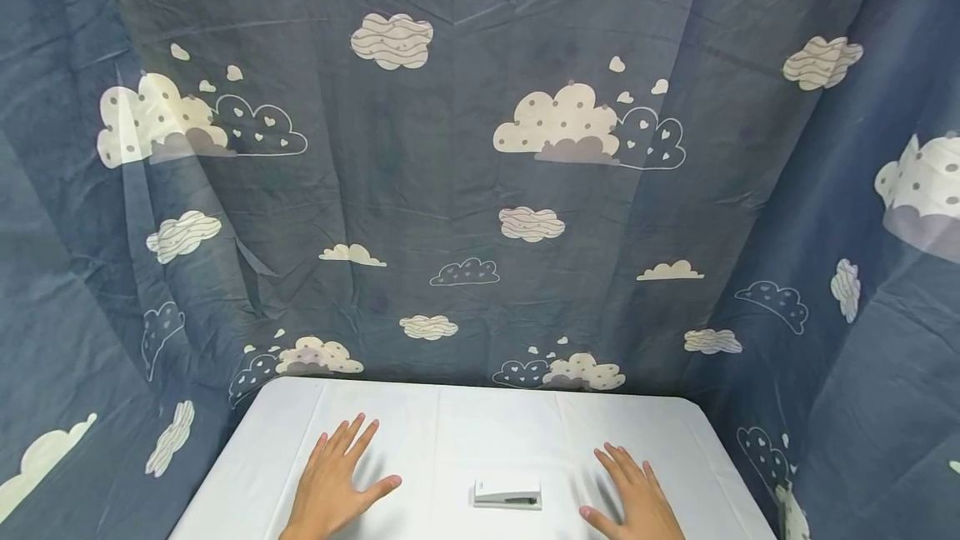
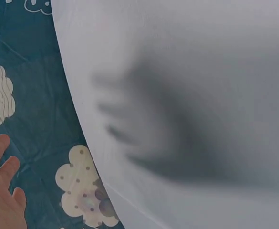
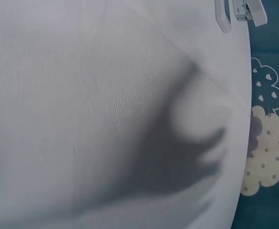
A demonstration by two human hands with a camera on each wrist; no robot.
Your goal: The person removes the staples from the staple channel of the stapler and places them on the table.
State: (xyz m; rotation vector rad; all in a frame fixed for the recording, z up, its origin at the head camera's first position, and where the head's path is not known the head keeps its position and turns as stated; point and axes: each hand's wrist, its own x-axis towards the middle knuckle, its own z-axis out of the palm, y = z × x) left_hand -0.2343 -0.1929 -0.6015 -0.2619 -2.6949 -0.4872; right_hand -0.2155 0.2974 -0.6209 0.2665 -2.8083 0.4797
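Observation:
A small white stapler lies lengthwise on the white table, near the front middle in the head view. To its left is my left hand, fingers spread and thumb pointing toward the stapler. My right hand is on the other side, its fingers also spread. Neither hand holds anything, and each casts a shadow on the tabletop. The left wrist view has the left hand's fingers at its left edge. In the right wrist view, part of the stapler shows at the top right.
A dark blue curtain printed with pale clouds hangs behind the table and along both sides. The table's far edge runs close to the back curtain, with rounded corners.

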